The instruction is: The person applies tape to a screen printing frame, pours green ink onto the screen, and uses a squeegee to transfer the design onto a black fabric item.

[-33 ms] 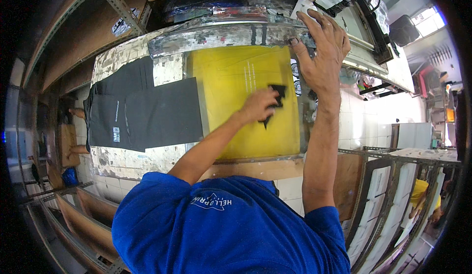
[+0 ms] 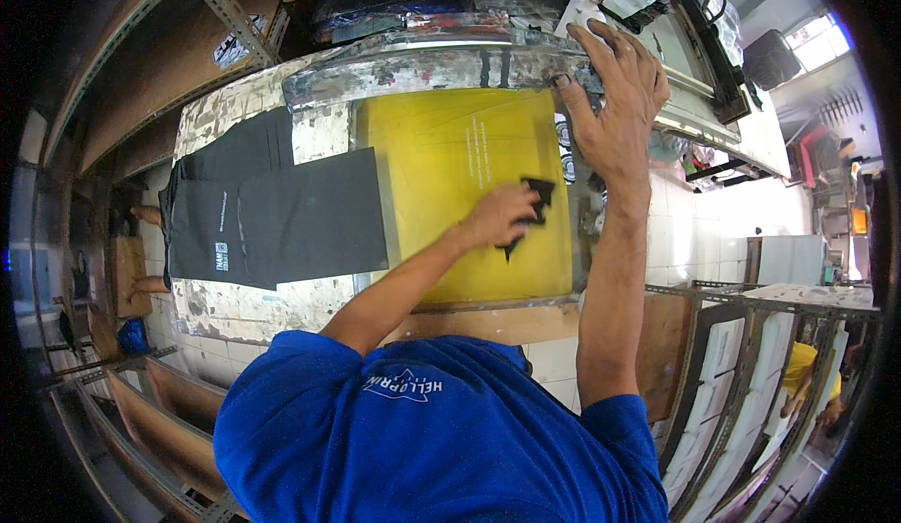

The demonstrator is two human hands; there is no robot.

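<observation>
Wiping looks under way, its finish not evident: the left hand is closed on a black cloth over the yellow screen. The right hand lies spread, fingers apart, at the stained bar; printed dark fabric lies on the bench.
</observation>
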